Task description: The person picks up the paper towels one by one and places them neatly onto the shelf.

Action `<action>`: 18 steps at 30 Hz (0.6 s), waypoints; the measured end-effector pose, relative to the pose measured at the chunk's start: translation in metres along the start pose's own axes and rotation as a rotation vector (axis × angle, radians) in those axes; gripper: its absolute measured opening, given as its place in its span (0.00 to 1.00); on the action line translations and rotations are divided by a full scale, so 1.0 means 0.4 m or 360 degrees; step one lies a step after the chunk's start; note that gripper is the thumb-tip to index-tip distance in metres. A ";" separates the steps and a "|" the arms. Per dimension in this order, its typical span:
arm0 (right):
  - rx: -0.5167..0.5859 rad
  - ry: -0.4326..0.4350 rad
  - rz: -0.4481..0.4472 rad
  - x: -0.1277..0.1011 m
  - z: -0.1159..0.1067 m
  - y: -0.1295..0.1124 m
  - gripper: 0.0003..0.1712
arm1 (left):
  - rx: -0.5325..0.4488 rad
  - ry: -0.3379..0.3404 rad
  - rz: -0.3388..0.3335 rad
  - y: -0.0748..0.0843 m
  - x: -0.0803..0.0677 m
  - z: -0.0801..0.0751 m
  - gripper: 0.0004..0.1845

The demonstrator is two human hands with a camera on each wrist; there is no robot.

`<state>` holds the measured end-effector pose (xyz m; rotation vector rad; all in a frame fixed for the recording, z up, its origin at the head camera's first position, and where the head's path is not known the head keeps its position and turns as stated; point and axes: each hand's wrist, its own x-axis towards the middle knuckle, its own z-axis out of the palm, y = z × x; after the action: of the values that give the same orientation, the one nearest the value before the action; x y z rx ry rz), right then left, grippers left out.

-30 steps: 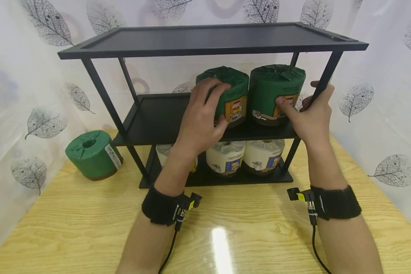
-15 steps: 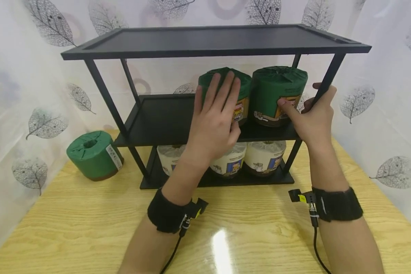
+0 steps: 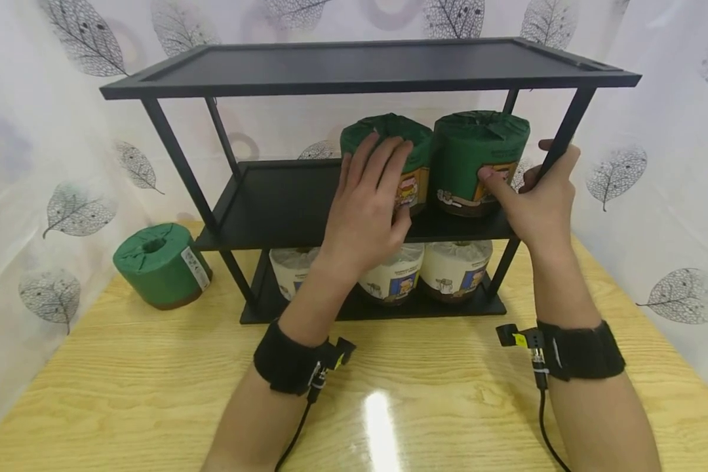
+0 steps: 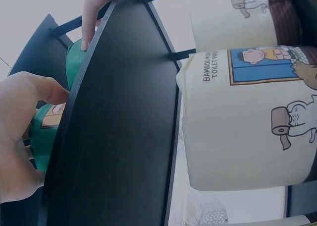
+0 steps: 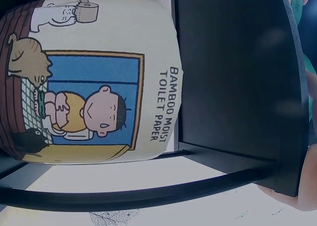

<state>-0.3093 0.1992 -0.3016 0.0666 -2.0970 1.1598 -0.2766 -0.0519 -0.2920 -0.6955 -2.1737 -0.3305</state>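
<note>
- Since the earlier frame, the left hand (image 3: pixel 368 213) has been lowered slightly; its fingers are laid straight on the left green roll (image 3: pixel 389 141).
- That upright roll, on the middle shelf (image 3: pixel 283 216), lies directly ahead of it.
- The right green roll (image 3: pixel 478 157) is pinched by the right hand (image 3: pixel 537 200).

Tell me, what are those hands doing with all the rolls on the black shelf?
A person is working at a black shelf rack on a wooden table. The left hand lies with straight fingers against the left green roll on the middle shelf. The right hand touches the right green roll with its thumb while its fingers curl round the rack's front post. White rolls stand on the bottom shelf, and one more green roll sits on the table beside the rack.
</note>
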 end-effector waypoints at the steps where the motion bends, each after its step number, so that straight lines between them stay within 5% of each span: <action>1: 0.0001 -0.0001 0.0003 0.000 0.000 0.001 0.43 | -0.0007 0.0005 0.0006 -0.002 0.001 0.000 0.33; 18: -0.0007 -0.0005 0.0010 0.003 -0.002 -0.001 0.43 | -0.0126 0.0066 0.0094 -0.037 0.006 0.006 0.35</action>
<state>-0.3096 0.1999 -0.3001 0.0595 -2.1036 1.1598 -0.2878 -0.0620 -0.2918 -0.7890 -2.1057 -0.3983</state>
